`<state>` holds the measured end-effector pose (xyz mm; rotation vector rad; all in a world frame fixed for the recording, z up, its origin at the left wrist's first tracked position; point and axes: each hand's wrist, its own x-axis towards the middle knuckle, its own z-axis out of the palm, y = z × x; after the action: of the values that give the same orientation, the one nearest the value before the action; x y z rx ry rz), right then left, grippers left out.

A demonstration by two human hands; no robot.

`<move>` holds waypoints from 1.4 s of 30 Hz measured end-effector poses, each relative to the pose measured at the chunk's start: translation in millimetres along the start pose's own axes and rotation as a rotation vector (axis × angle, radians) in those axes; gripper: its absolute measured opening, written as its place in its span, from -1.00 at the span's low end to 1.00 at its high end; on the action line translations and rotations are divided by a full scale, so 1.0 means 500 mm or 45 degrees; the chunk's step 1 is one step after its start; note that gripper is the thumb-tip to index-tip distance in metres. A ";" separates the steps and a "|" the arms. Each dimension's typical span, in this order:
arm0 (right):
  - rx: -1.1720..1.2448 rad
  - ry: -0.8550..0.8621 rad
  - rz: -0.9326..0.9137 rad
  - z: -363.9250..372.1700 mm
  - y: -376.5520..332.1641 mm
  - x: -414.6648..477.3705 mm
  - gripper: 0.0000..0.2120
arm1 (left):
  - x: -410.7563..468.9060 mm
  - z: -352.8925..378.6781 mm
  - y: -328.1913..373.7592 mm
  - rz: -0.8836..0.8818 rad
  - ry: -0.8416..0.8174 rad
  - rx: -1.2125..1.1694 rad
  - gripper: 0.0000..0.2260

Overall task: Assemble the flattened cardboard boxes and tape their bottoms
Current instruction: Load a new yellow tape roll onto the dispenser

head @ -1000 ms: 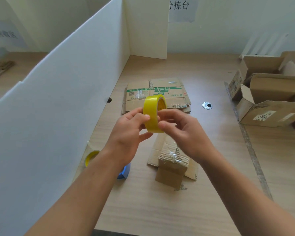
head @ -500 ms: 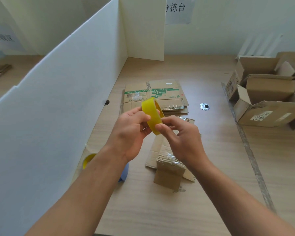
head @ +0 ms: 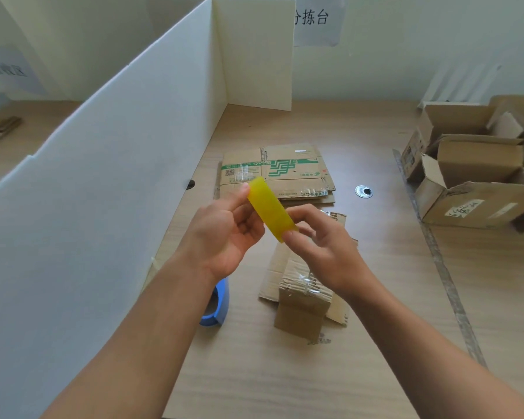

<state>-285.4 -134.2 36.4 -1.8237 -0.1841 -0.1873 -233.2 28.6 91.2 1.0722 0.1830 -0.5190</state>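
A yellow tape roll is held above the table between both hands, turned nearly edge-on with its outer face up. My left hand grips its far upper end. My right hand pinches its near lower end with thumb and fingers. Under the hands lies a small folded cardboard box with clear tape across it, partly hidden by my right wrist. A stack of flattened cardboard boxes with green print lies farther back on the wooden table.
A blue tape dispenser sits by my left forearm. A white partition wall runs along the left. Several assembled open boxes crowd the right side. A metal grommet hole sits mid-table, and a tape strip runs down the right.
Both hands have rotated the yellow roll from showing its open core to lying nearly edge-on, and lowered it slightly. The view has shifted a little.
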 end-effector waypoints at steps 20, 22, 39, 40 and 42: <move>0.169 -0.122 -0.077 -0.035 -0.058 -0.011 -0.53 | 0.002 -0.034 0.012 0.669 -0.221 0.940 -0.46; 0.251 -0.138 -0.084 -0.039 -0.062 -0.015 -0.53 | 0.004 -0.034 0.015 0.576 -0.226 0.876 -0.54; 0.441 -0.147 0.038 -0.050 -0.031 -0.006 -0.71 | 0.017 -0.021 -0.006 -0.034 -0.097 0.342 -0.51; 0.464 -0.147 0.036 -0.046 -0.027 -0.006 -0.71 | 0.016 -0.020 -0.007 -0.075 -0.100 0.327 -0.50; 0.526 -0.153 0.022 -0.042 -0.023 -0.007 -0.74 | 0.015 -0.021 -0.008 -0.151 -0.126 0.315 -0.48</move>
<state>-292.1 -151.5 51.8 -1.4244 -0.2704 -0.0236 -227.7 33.9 79.9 1.2786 0.0968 -0.7135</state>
